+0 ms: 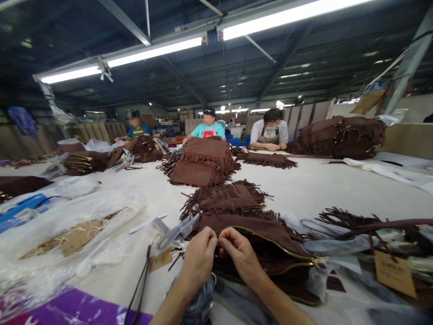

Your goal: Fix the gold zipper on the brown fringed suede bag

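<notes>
In front of me lies a dark brown fringed handbag (252, 221), its long gold zipper undone and its mouth gaping toward me. My left hand (202, 249) is closed in a pinch at the left end of this opening. Right beside it, my right hand (238, 253) pinches the bag's edge with thumb and forefinger. The two hands' fingertips almost meet, and they cover what lies between them. A clear plastic-wrapped strap (176, 234) rests left of my left hand. Near it lies a brown card tag (160, 260).
More fringed bags are stacked ahead (203, 160) and piled far right (341, 137). A plastic bag of tags (81, 234) lies left, above a purple sheet (88, 307). A tagged bag (394, 273) sits at right. Several people are across the white table (324, 185).
</notes>
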`<state>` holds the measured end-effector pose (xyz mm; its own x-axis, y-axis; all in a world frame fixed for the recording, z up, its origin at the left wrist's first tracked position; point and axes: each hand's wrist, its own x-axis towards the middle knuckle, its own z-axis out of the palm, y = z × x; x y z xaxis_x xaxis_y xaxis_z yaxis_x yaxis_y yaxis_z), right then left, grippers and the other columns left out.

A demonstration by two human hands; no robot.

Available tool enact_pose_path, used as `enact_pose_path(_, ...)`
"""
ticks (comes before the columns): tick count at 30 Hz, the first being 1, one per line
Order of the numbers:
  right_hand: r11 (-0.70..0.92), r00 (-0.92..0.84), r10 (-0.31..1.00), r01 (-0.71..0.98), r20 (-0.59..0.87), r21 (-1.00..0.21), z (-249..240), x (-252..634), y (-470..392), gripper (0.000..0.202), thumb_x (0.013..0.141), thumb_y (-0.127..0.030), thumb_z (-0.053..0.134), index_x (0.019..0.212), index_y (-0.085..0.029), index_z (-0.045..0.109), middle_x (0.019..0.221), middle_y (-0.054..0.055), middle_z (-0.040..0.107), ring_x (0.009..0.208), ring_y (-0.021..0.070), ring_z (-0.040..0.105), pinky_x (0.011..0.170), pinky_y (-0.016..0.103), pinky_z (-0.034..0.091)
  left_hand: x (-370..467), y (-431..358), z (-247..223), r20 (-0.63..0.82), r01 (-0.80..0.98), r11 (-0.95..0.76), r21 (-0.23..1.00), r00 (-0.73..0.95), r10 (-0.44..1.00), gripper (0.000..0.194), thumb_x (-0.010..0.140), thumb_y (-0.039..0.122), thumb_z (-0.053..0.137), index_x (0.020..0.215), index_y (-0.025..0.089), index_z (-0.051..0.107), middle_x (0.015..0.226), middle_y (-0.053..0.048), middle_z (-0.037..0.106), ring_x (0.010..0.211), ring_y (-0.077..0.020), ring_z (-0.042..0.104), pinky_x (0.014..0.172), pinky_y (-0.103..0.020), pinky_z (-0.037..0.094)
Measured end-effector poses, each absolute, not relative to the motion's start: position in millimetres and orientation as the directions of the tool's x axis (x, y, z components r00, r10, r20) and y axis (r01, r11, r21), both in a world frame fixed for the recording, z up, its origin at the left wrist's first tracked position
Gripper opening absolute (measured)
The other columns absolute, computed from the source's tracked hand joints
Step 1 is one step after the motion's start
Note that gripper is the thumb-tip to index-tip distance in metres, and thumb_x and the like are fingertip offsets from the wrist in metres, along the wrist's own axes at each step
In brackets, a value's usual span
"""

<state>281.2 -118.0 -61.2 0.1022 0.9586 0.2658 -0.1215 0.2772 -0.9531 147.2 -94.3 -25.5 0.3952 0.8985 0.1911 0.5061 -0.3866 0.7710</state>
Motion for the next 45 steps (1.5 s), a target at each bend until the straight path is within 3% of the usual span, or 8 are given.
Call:
enact_pose_path(28, 0.232, 0.022, 0.973, -0.115, 0.231, -0.966, -58.7, 285.4, -119.5, 0.039, 0.077, -0.055, 0.071, 0.073, -0.018, 0.057, 0.062, -0.004, 0.054, 0.057, 0.0129, 0.049, 0.056, 0.024, 0.041, 145.4, -92.8, -26.8, 0.163, 0.548, -0.386, 0.742, 0.411, 0.897, 0.017, 0.084, 0.027, 0.036, 0.068, 0.022, 0.041, 0.070, 0.001, 0.051, 0.071, -0.0173, 0.050, 0.065, -0.027, 0.033)
enact_pose_path(38, 0.325, 0.160, 0.937, -0.062, 0.312, -0.944, -66.3, 279.7, -117.4, 0.036, 0.080, -0.053, 0.068, 0.073, -0.019, 0.058, 0.065, -0.004, 0.053, 0.059, 0.0145, 0.048, 0.057, 0.025, 0.041, 151.8, -94.9, -35.4, 0.231, 0.464, -0.361, 0.809, 0.314, 0.921, 0.018, 0.084, 0.031, 0.039, 0.069, 0.022, 0.044, 0.069, 0.001, 0.053, 0.068, -0.0169, 0.051, 0.065, -0.027, 0.035)
enact_pose_path(45, 0.306, 0.169, 0.941, -0.066, 0.292, -0.950, -66.4, 278.8, -117.3, 0.037, 0.080, -0.055, 0.068, 0.071, -0.020, 0.056, 0.062, -0.004, 0.051, 0.058, 0.0149, 0.046, 0.055, 0.025, 0.040, 148.0, -93.0, -31.7, 0.268, 0.414, -0.403, 0.816, 0.347, 0.899, 0.014, 0.079, 0.022, 0.042, 0.070, 0.021, 0.053, 0.067, 0.000, 0.058, 0.068, -0.0169, 0.055, 0.065, -0.027, 0.038)
